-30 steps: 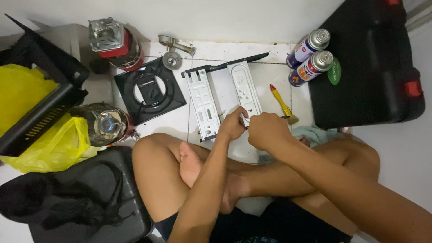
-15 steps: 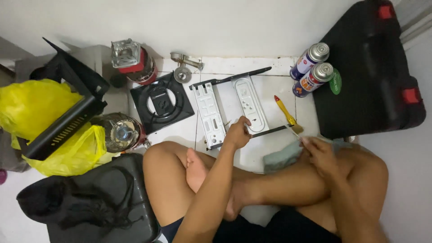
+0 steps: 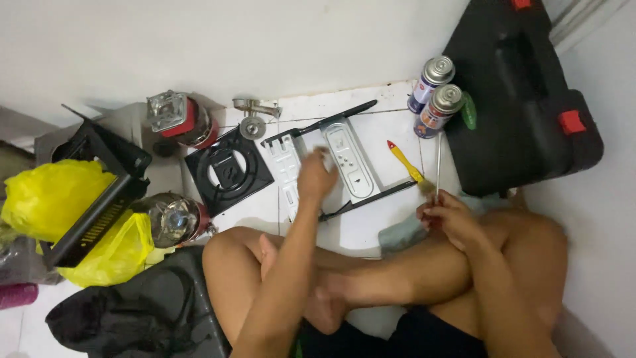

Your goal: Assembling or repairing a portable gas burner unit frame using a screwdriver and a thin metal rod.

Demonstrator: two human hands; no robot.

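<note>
Left hand (image 3: 317, 180) rests, blurred, on the white metal panel (image 3: 351, 159), grip unclear; its long axis runs upper-left to lower-right. Right hand (image 3: 447, 217) pinches a thin rod (image 3: 438, 162), lower right.

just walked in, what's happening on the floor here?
A person sits cross-legged on white tile with a dismantled white metal panel in front. The left hand rests on the panel, blurred. The right hand grips a thin metal rod, beside a yellow-handled brush. Around them: a black burner grate, two spray cans, a black tool case and yellow bags.
</note>
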